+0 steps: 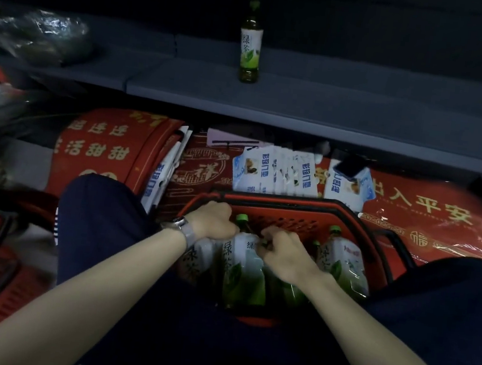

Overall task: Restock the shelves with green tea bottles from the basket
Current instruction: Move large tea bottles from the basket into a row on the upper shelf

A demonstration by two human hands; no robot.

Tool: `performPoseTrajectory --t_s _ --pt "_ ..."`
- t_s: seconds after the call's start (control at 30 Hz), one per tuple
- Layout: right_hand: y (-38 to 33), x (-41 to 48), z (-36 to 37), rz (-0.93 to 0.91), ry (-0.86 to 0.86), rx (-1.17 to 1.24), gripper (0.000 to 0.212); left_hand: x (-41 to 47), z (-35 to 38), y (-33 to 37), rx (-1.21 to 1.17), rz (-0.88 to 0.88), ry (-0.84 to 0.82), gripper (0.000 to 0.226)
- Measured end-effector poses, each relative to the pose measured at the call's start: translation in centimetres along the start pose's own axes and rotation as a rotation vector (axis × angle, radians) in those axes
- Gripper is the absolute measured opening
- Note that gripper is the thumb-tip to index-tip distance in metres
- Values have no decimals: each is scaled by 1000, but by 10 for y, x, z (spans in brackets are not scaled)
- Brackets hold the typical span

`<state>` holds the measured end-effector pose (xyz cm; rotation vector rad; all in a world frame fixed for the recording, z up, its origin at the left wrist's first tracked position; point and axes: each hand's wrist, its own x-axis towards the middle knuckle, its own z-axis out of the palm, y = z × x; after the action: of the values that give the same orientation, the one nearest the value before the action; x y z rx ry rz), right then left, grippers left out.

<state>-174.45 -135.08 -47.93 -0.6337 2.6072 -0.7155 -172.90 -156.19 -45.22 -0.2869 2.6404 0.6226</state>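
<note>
Both hands are reaching into the red slatted plastic basket (298, 219) between the person's knees: the left hand (214, 220) is curling its grip round the neck of a green-capped green tea bottle (242, 268), while the right hand (284, 254) is closing on the top of a neighbouring bottle (287, 292). This appears to be the pick-up step; the next move probably calls for lifting each bottle clear and standing it on the dark grey shelf (346, 113), beside the single upright bottle (251, 42) there
</note>
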Motion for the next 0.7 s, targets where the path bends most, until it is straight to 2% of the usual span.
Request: performPoseTrajectory --t_s 0.1,0.27,0.33,0.43,0.57,0.67,0.7 --pt "2 6 7 26 1 -9 30 19 5 -1 -130 -21 23 39" --pt "11 17 25 3 -12 -60 53 42 18 -2 -432 -139 41 39" --pt "14 20 28 18 -20 -40 50 48 25 -4 -517 -181 32 40" --pt "16 23 25 53 -39 24 40 60 38 -6 -591 -179 22 28" --pt "16 21 21 17 -27 43 41 61 45 -3 -695 -206 33 48" --pt "11 16 15 19 -23 76 39 60 39 -3 -707 -222 110 27" --pt "9 14 12 21 -19 96 37 60 38 -3 -702 -225 140 32"
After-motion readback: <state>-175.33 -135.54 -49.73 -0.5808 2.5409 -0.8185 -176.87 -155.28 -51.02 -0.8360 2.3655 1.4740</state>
